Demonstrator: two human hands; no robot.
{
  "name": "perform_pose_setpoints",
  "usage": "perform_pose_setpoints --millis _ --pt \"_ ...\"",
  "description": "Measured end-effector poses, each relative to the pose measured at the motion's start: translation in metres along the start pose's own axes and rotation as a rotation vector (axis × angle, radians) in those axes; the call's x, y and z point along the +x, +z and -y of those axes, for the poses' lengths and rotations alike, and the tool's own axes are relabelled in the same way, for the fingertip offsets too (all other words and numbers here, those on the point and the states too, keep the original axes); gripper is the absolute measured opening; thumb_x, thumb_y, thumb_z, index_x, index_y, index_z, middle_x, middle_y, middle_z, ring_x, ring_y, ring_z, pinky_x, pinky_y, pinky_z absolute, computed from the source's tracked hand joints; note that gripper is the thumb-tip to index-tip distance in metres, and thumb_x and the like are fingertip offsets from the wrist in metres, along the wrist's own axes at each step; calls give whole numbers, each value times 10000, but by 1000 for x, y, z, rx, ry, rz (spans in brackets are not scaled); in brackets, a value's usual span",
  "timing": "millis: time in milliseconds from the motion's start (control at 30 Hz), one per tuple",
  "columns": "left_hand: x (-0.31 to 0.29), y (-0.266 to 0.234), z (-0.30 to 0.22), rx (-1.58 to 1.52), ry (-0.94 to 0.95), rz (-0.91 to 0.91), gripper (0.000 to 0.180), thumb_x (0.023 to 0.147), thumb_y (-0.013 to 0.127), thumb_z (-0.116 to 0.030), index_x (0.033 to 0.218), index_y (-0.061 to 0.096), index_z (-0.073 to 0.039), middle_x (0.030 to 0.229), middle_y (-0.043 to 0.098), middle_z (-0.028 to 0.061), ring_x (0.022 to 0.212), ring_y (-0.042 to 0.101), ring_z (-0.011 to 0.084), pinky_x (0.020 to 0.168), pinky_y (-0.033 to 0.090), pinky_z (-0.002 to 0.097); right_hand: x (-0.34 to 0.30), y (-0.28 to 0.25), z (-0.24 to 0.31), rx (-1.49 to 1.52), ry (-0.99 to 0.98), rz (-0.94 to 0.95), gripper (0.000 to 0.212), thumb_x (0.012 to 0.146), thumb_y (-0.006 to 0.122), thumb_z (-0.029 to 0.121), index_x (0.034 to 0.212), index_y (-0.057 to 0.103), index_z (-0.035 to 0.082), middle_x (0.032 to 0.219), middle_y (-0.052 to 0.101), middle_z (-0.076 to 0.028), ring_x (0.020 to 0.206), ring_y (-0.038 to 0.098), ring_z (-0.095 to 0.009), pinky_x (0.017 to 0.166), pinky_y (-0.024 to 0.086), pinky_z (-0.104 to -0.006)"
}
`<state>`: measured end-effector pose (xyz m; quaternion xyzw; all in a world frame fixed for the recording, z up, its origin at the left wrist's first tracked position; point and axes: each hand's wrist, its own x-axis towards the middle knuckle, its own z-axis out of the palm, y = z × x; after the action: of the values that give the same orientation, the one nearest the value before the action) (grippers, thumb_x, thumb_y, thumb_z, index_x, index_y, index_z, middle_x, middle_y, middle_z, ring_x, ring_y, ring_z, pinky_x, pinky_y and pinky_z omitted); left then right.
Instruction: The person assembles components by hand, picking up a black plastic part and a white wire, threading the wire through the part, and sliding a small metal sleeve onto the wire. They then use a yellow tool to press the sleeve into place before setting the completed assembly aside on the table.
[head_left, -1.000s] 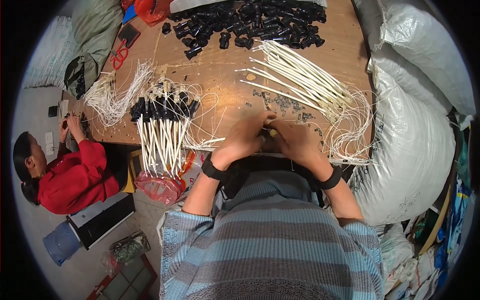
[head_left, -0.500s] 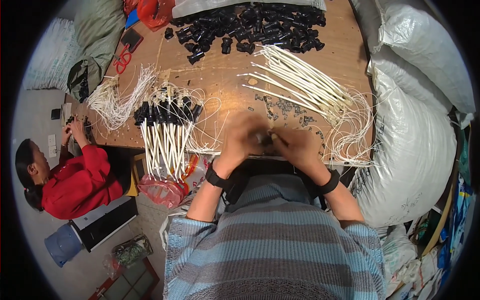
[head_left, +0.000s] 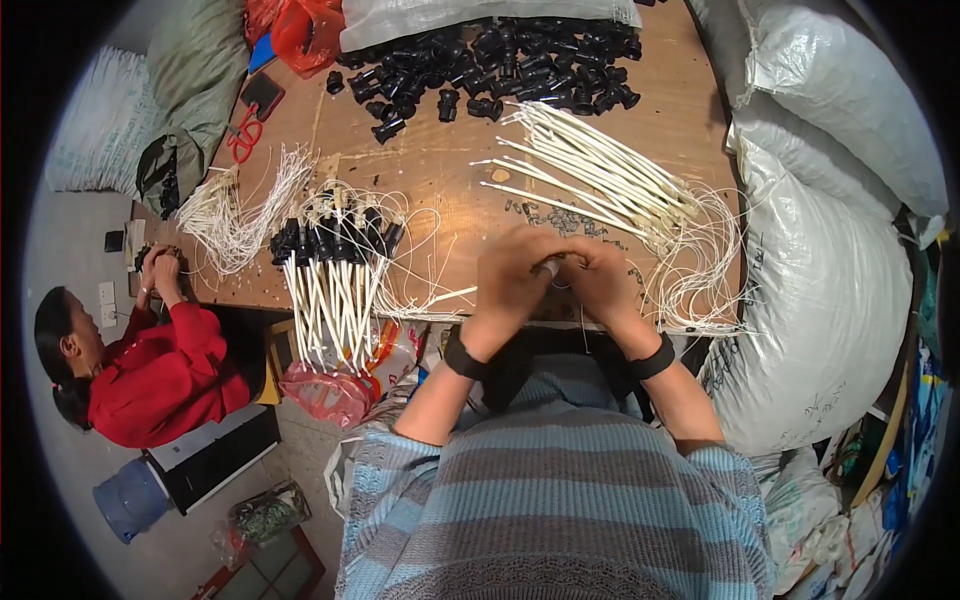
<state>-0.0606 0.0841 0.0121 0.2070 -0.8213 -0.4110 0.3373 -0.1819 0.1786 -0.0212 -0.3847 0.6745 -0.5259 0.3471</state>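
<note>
Close together at the table's near edge, my left hand (head_left: 515, 278) and my right hand (head_left: 606, 283) are both closed, their fingers curled and meeting. A small pale piece shows between them, mostly hidden by the fingers. From the outer side of my left hand a white sleeved wire (head_left: 456, 296) sticks out to the left. A thin wire hangs below my right hand. Just beyond my hands lie small metal clips (head_left: 565, 217). A bundle of white sleeved wires (head_left: 600, 165) rests to the far right of them, its thin bare ends looping down the table's right side.
Black lamp holders (head_left: 450, 75) are heaped at the back. Left of my hands, holders fitted with white sleeved wires (head_left: 330, 290) overhang the table edge. Thin white wires (head_left: 235, 225) and red scissors (head_left: 245, 135) lie further left. White sacks (head_left: 820, 300) crowd the right. A person in red (head_left: 165, 370) works at left.
My hands have drawn closer together, with the fingers now meeting. The dark piece between them no longer shows, and a white sleeved wire now sticks out left of my left hand.
</note>
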Motion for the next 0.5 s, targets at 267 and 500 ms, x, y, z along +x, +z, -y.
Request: perform_pose_setpoints --millis 267,500 --pt "-3 6 -1 156 -133 -75 442 663 638 58 1066 666 -120 851 641 76 800 621 289 673 499 384 -4 -6 16 234 146 78 151 874 581 0 985 681 20 757 677 -4 651 584 -65 585 454 -217" --pt "-12 5 21 114 -273 16 256 687 694 67 909 717 -58 824 662 69 733 634 190 645 496 276 -10 -3 17 -148 -103 -50 129 843 653 71 969 675 53 687 633 -107 560 577 -105 538 445 -249"
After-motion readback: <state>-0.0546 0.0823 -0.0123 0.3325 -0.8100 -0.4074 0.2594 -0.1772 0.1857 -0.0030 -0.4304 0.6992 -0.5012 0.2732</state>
